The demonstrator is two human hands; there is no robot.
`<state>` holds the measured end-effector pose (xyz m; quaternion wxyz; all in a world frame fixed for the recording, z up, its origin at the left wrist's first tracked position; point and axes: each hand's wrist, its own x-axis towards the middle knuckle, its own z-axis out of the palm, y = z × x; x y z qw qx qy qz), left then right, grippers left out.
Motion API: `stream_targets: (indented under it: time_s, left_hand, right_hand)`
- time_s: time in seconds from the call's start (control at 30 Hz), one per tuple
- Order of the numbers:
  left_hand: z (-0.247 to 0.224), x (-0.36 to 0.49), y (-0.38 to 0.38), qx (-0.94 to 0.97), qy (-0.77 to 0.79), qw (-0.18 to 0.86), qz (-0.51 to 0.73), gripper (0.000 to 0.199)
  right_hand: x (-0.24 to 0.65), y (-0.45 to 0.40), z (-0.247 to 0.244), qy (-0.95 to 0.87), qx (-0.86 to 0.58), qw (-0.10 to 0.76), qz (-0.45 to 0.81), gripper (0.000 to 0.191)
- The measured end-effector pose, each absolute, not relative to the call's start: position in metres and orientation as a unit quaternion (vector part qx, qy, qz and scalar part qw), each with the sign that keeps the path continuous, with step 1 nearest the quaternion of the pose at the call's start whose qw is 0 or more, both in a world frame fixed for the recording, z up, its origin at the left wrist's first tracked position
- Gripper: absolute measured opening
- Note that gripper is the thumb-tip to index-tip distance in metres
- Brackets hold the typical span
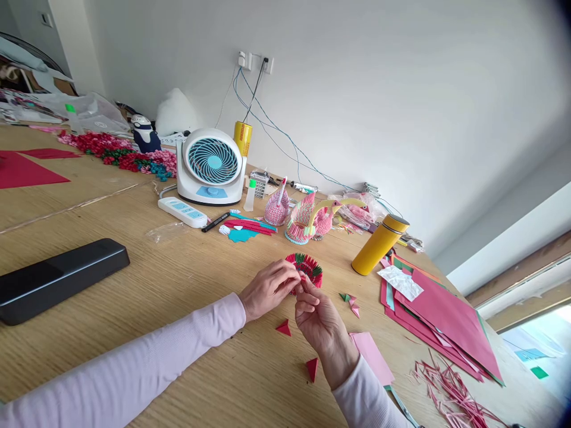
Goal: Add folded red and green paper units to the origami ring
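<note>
Both my hands meet over the middle of the table, fingertips pinched together. A small red piece of folded paper (303,276) shows between them, mostly hidden by the fingers. My left hand (272,288) comes in from the left, and my right hand (322,321) holds the piece from the right. Just behind them lies a round red and green folded-paper piece (312,266), partly covered by my fingers. Two loose red paper triangles (284,327) lie near my hands on the tabletop. Small green and pink folded pieces (351,302) rest to the right.
A yellow bottle (380,245) stands behind on the right. Pink paper strips (375,358), scissors (404,407) and red sheets (450,315) lie to the right. Paper swans (303,219) and a white fan (212,166) stand at the back. A black case (62,276) lies left.
</note>
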<state>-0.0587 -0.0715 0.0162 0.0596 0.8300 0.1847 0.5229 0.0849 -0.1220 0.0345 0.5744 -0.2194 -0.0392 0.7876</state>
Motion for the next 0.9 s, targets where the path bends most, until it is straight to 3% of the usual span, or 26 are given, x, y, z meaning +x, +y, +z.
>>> stream_targets:
  time_s: [0.4, 0.9]
  left_hand:
    - [0.011, -0.057, -0.070, 0.821, 0.187, 0.075, 0.535, 0.011]
    - [0.018, -0.060, -0.070, 0.842, 0.197, -0.023, 0.501, 0.013]
  right_hand:
    - [0.083, -0.123, 0.036, -0.056, -0.268, 0.600, 0.752, 0.012]
    - [0.075, -0.129, 0.037, -0.073, -0.321, 0.640, 0.695, 0.007]
